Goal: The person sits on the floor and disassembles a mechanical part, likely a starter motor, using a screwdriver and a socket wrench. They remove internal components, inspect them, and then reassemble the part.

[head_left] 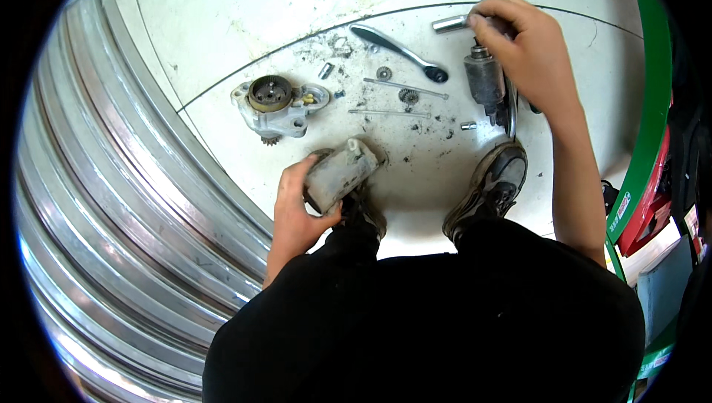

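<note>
My left hand (293,206) is wrapped around a dirty grey cylindrical metal housing (341,174), tilted above my left shoe. Farther off on the right, my right hand (523,35) is closed, its thumb and fingers at the end of a shiny socket-like metal tool (449,25). The rest of that tool is hidden by the hand. Just below this hand lies a dark cylindrical solenoid-like part (486,80), with a chrome bar (512,110) beside it. A cast metal gear housing (285,110) with an open round ring and a small toothed gear rests on the floor to the left.
Between the parts lie a ratchet wrench (397,50), two long thin bolts (404,88), small gears (409,96) and small sockets (325,70). Dark grime spots the pale floor. Ribbed metal panels (141,173) stand at left; a green frame (645,128) borders the right.
</note>
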Available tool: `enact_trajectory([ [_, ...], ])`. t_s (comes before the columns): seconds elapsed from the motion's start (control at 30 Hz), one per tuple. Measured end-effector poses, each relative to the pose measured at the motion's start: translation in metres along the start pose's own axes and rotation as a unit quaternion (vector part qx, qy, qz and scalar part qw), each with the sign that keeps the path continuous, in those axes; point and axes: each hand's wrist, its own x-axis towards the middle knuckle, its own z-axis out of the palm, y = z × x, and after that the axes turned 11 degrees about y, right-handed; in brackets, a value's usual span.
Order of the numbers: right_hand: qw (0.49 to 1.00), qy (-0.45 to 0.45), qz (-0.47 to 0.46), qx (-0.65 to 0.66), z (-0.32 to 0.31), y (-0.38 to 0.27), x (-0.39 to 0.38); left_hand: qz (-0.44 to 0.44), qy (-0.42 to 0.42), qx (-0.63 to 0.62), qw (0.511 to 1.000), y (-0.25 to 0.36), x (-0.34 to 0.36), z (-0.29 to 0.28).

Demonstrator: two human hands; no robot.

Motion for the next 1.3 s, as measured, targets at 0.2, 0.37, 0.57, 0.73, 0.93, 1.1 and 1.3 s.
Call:
enact_trajectory([
  [0.2, 0.95, -0.129, -0.1, -0.266, 0.042, -0.027, -0.021, 0.0, -0.092, 0.137, 0.986, 0.018, 0.022, -0.011],
  [0.37, 0.95, -0.244, -0.03, -0.195, 0.045, -0.032, -0.017, 0.069, -0.08, 0.191, 0.976, 0.02, 0.029, -0.009],
  [0.57, 0.996, 0.003, 0.053, 0.078, 0.004, -0.013, -0.016, 0.041, -0.102, -0.035, 0.993, -0.008, 0.034, 0.009],
  [0.73, 0.923, 0.146, 0.103, 0.342, -0.034, 0.017, -0.042, 0.134, -0.099, 0.084, 0.982, 0.007, 0.046, 0.003],
  [0.93, 0.728, 0.144, 0.21, 0.637, -0.037, 0.022, -0.043, 0.132, -0.186, 0.144, 0.963, 0.022, 0.07, -0.006],
  [1.1, 0.686, 0.092, 0.24, 0.681, -0.037, 0.002, -0.046, 0.142, -0.187, 0.175, 0.956, 0.04, 0.074, -0.006],
  [1.3, 0.744, 0.089, 0.254, 0.612, -0.037, -0.006, -0.04, 0.181, -0.027, 0.073, 0.98, 0.047, 0.091, -0.014],
])
